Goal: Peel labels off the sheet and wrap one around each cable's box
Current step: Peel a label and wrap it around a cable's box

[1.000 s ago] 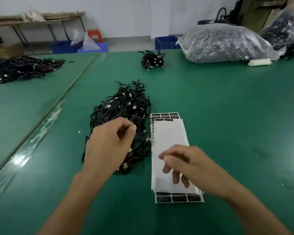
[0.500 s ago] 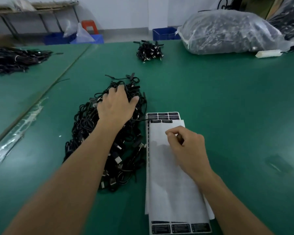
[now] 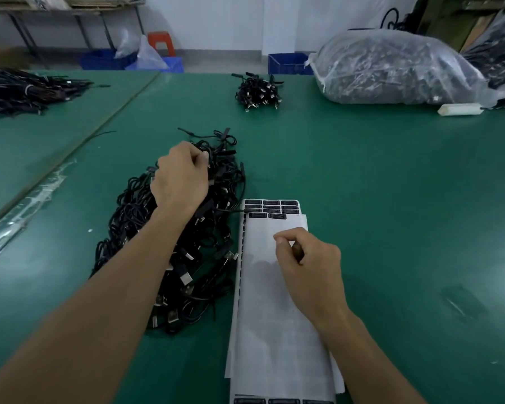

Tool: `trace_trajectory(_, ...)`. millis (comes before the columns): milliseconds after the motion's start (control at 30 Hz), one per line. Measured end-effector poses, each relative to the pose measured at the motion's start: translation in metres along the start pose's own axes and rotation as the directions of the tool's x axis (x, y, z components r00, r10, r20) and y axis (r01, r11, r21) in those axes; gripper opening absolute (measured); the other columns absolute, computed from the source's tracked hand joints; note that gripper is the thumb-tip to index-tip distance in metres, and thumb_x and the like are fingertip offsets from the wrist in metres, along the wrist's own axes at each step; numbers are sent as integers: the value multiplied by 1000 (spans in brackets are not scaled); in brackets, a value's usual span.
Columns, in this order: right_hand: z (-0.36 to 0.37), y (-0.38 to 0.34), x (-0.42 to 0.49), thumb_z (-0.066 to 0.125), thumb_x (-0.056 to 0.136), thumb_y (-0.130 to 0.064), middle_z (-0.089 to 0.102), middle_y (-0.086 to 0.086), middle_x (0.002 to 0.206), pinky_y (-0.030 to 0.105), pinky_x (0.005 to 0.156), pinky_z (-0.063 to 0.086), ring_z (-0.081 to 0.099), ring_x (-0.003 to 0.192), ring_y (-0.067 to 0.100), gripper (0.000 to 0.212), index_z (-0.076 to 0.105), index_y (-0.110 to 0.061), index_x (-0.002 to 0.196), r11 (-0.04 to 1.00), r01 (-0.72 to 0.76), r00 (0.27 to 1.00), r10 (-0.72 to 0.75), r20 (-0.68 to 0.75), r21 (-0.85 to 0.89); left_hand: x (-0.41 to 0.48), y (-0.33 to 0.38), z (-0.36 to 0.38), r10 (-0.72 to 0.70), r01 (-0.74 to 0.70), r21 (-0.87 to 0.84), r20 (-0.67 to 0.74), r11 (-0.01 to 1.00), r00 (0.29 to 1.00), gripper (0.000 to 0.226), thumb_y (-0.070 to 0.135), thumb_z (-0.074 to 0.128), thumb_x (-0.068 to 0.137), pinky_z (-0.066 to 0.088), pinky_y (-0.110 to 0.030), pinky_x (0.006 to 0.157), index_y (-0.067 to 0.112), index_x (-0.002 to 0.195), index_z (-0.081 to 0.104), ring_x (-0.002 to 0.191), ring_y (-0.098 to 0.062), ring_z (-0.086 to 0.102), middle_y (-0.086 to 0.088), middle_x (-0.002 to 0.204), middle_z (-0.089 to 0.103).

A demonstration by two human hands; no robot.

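Note:
A tangled pile of black cables (image 3: pixel 193 272) with USB plugs lies on the green table, left of centre. My left hand (image 3: pixel 181 176) reaches into the pile's far end, with its fingers curled round a cable there. A long white label sheet (image 3: pixel 274 330) lies just right of the pile. Rows of black labels (image 3: pixel 271 207) show at its far end and at its near edge. My right hand (image 3: pixel 309 266) hovers over the sheet's upper part, thumb and forefinger pinched on a small dark label.
A smaller cable bundle (image 3: pixel 258 91) sits further back. A big clear plastic bag (image 3: pixel 391 68) of parts and a white block (image 3: pixel 459 109) are at the back right. Another cable heap (image 3: pixel 21 88) lies far left, beyond the taped table seam (image 3: pixel 27 205).
My left hand reached forward from near me to the pile's far end, lay spread on it, and now curls round a cable. My right hand moved up the sheet, fingers pinched.

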State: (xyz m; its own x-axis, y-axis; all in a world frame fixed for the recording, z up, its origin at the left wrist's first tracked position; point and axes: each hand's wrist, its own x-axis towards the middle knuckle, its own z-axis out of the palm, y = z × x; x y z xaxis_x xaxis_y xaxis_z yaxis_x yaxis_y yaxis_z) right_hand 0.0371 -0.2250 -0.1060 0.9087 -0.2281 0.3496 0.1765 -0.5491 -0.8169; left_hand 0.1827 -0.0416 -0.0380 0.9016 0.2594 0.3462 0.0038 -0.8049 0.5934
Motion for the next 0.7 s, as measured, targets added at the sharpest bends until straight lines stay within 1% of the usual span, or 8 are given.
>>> trace_trajectory(33,0,1,0,61,94,-15,45,-14,44,26,47,30,34,40,11,14,71,-23,88,1000,-6,1000,6,2,3,1,-1,0,-20,20,-19,25,1000,1000,19,37,54,102,38,-30,59,27,86,57,65,-13,55,10,81,63)
trace_trajectory(100,1,2,1,61,94,-16,44,-14,44,25,46,29,33,40,11,14,70,-24,88,1000,-15,1000,15,9,4,3,-2,-1,-32,32,11,92,999,995,11,36,56,100,42,-34,69,29,108,59,74,-15,56,13,87,65)
trace_trajectory(167,1,3,1,61,94,-17,44,-14,44,25,47,29,33,40,11,15,69,-26,86,1000,-20,1000,20,18,10,5,0,-1,-23,14,66,138,998,990,31,30,54,98,43,-35,70,30,128,54,81,-19,56,11,96,67)
trace_trajectory(233,1,3,0,60,93,-19,44,-14,44,25,48,30,33,41,11,16,68,-29,84,1000,-18,1000,18,22,10,6,1,1,5,-22,114,144,993,990,41,26,56,94,41,-34,66,29,134,50,83,-21,56,6,101,67)
trace_trajectory(367,2,3,1,56,90,-26,43,-13,43,26,48,30,32,41,12,14,67,-27,82,1000,-13,1000,13,14,13,5,0,3,8,-20,95,122,995,993,40,21,60,93,41,-37,68,26,131,49,85,-21,55,4,105,66)
trace_trajectory(467,2,5,1,60,93,-20,42,-11,43,26,48,30,31,41,11,15,68,-28,82,1000,-23,1000,23,19,9,4,2,-4,-46,45,14,104,999,993,36,17,57,94,45,-38,73,23,129,53,88,-21,56,4,111,68)
trace_trajectory(600,2,5,1,61,93,-17,42,-12,43,26,47,29,32,41,11,18,67,-30,82,1000,-26,999,26,22,4,-2,0,-26,-89,90,-278,14,956,996,26,12,54,97,56,-35,75,19,119,65,78,-12,63,5,96,67)
trace_trajectory(700,2,3,2,61,92,-18,42,-11,44,28,47,32,32,43,12,15,68,-26,82,1000,2,1000,-2,8,-10,-22,0,-45,-36,-45,-512,-147,858,989,24,12,51,96,51,-15,63,26,106,68,64,6,60,15,88,68)
